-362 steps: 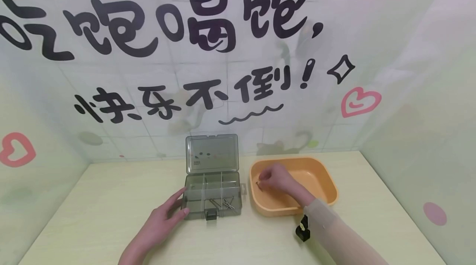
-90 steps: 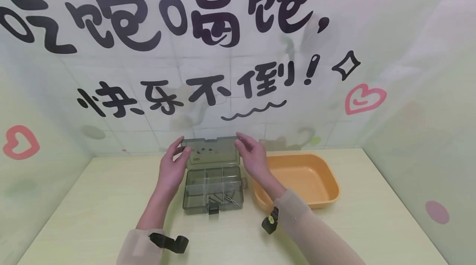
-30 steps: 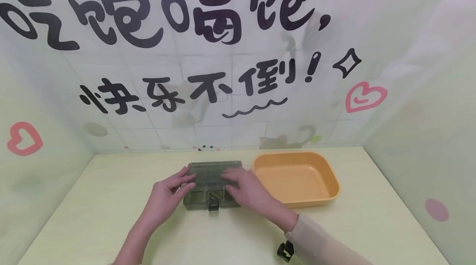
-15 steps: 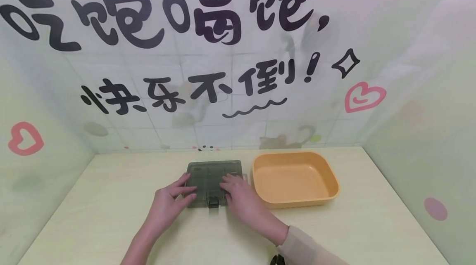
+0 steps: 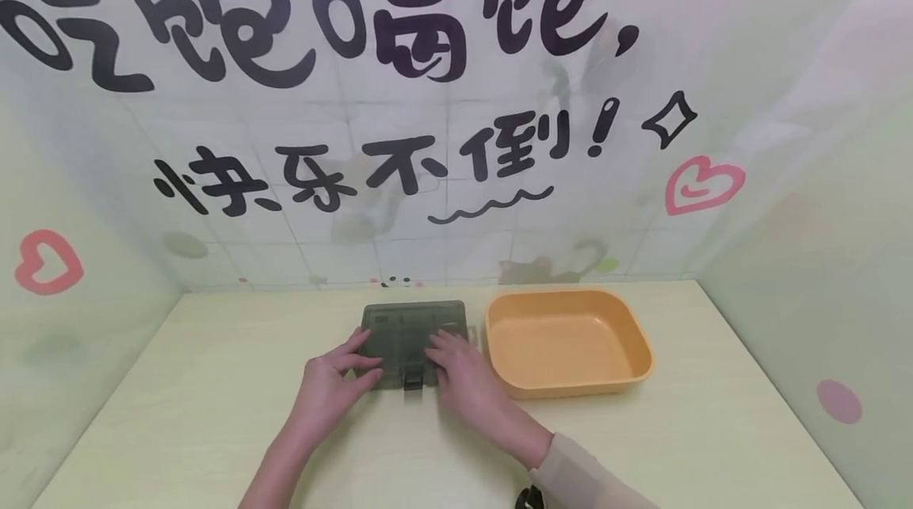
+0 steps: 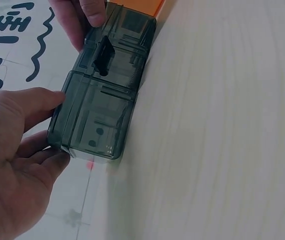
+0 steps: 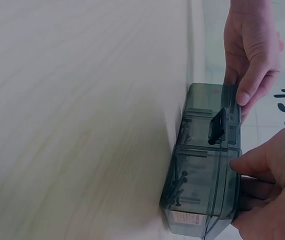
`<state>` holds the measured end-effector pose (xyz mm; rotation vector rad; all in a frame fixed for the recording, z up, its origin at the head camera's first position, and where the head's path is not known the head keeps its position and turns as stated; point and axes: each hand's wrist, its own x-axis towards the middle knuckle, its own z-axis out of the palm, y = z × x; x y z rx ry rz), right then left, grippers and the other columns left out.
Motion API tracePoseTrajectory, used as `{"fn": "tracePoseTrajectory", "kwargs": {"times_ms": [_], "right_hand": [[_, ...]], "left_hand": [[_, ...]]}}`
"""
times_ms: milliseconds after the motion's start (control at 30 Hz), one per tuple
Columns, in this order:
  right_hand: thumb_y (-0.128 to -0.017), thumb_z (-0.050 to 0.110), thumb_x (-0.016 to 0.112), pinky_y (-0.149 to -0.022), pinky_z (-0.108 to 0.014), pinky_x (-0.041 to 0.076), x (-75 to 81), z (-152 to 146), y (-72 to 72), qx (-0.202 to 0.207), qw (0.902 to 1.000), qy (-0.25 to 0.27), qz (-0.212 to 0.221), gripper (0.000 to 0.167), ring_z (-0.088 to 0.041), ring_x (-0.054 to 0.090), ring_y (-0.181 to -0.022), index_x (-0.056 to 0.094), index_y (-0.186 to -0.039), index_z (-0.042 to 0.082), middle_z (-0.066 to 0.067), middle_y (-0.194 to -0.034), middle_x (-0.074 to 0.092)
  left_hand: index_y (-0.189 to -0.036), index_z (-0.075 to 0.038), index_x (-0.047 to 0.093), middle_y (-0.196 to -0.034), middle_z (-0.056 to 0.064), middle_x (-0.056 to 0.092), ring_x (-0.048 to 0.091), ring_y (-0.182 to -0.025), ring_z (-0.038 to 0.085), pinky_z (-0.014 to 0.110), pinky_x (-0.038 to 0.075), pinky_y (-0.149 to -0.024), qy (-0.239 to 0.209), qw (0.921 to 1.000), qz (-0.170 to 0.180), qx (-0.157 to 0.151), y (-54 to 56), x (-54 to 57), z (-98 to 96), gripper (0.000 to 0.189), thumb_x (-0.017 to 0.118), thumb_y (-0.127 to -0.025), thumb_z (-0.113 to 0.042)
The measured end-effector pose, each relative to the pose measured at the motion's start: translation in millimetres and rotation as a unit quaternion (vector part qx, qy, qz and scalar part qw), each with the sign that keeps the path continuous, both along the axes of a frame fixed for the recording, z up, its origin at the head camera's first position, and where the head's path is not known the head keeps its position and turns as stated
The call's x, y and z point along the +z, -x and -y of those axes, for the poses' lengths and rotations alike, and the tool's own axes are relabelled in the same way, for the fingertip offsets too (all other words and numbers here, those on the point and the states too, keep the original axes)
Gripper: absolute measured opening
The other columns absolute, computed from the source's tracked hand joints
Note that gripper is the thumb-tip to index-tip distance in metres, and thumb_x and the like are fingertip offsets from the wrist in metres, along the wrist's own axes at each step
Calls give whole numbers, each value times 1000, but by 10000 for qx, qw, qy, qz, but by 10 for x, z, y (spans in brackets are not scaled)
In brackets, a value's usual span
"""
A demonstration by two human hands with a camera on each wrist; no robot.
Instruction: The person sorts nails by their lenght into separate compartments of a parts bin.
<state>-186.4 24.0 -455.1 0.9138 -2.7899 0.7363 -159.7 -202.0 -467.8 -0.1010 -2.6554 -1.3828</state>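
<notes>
A dark, see-through compartment box point(image 5: 403, 334) stands on the table with its lid down. Its front latch point(image 5: 413, 376) juts outward. My left hand point(image 5: 331, 382) rests at the box's left end, fingertips on the lid and side. Spread over the right part of the lid is my right hand point(image 5: 471, 386), its thumb at the front edge in the right wrist view. Several screws point(image 7: 180, 190) show through the wall of one compartment. Parts of the lid are hidden under the fingers.
Right of the box, close to it, is an orange tray point(image 5: 571, 394). Behind both rises a printed wall point(image 5: 357, 255). The pale wooden table point(image 5: 214, 414) extends to both sides and in front.
Earlier my right hand was in the orange tray with a screw, the box's lid up. Both hands then took the lid and brought it down. Lately the box has shifted slightly back.
</notes>
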Motion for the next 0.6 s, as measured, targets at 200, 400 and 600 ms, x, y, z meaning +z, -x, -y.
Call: {"fn": "tracePoseTrajectory", "kwargs": {"times_ms": [200, 400, 600], "right_hand": [[-92, -6, 67, -113, -46, 42, 15, -11, 14, 115, 9996, -237, -108, 32, -31, 54, -135, 72, -123, -1, -17, -139, 62], [-93, -6, 67, -114, -44, 40, -6, -36, 3, 156, 9989, -416, -158, 33, -30, 52, -137, 71, -126, -1, -17, -141, 60], [-89, 5, 74, -115, -47, 39, -16, -36, 5, 199, 9989, -433, 33, 41, -32, 49, -139, 69, -130, 0, -17, -145, 58]], "left_hand": [[-101, 0, 79, -149, 18, 51, 42, -141, 40, 46, 46, -103, 18, 9999, -147, 24, 4, 1, -20, 15, 80, -86, -2], [-100, 0, 79, -148, 17, 51, 41, -142, 39, 45, 45, -103, -95, 9998, -179, -47, 10, -40, -26, 14, 81, -86, -2], [-100, -2, 79, -149, 14, 51, 38, -145, 35, 43, 44, -104, -257, 9995, -157, -51, 5, -96, 1, 14, 81, -87, -3]]}}
